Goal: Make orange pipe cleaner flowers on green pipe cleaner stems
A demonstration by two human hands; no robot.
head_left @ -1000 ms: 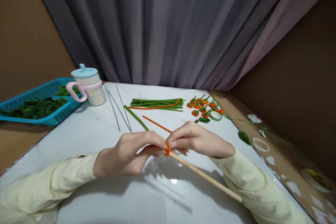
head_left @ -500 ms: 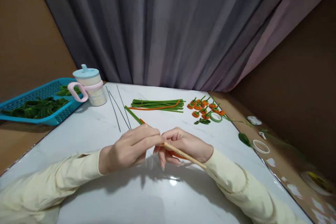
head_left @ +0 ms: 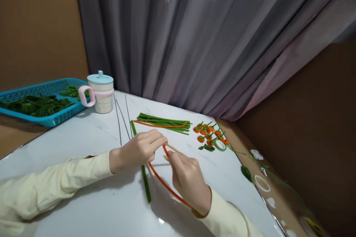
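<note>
My left hand [head_left: 139,149] pinches the tip of a thin wooden stick [head_left: 172,148] together with the curled end of an orange pipe cleaner [head_left: 164,184]. My right hand [head_left: 188,180] lies over the stick and grips it; most of the stick is hidden under it. The orange pipe cleaner trails in a curve below my right hand. A green pipe cleaner [head_left: 141,163] rests on the white table [head_left: 83,144] beneath my hands.
A bundle of green pipe cleaners [head_left: 164,121] with one orange, small orange flowers [head_left: 210,134], a green tape ring [head_left: 220,145], thin wires [head_left: 122,118], a lidded cup [head_left: 100,92] and a blue basket of green leaves [head_left: 36,102] lie beyond. White tape rings [head_left: 261,183] sit right.
The camera view shifted left and tilted. My right hand turned over the stick and came nearer; the orange pipe cleaner now trails toward me instead of away.
</note>
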